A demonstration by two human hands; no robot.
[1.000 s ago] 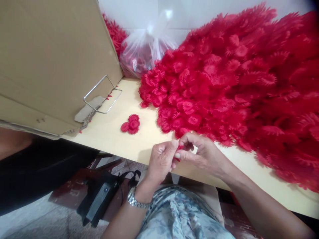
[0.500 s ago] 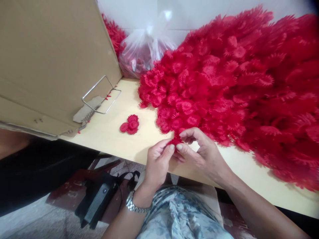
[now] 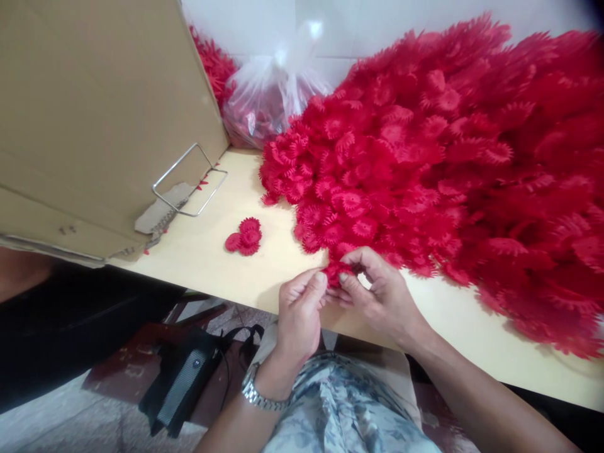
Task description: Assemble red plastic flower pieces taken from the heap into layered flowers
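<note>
Just above the table's front edge, my left hand point(image 3: 301, 308) and my right hand point(image 3: 380, 296) meet around a small red artificial flower point(image 3: 336, 274). The left thumb and fingers pinch its left side. On its right side, the right thumb presses while the index finger curls over the top. Fingers cover part of the flower, so I cannot tell how many layers it has. Right behind my hands rises a large heap of red fringed flower pieces point(image 3: 377, 163). A little cluster of the same red pieces point(image 3: 246, 237) lies on the table to the left of my hands.
A large cardboard box point(image 3: 99, 119) stands at the left, with a bent wire frame point(image 3: 189, 180) at its lower edge. Behind is a tied clear plastic bag point(image 3: 264, 100) of red pieces. A black bag point(image 3: 182, 384) sits below the pale table point(image 3: 207, 264).
The right thumb and index finger have closed in on the flower, which now shows more between my hands. The heap, cluster and box stay where they were; the view has shifted slightly.
</note>
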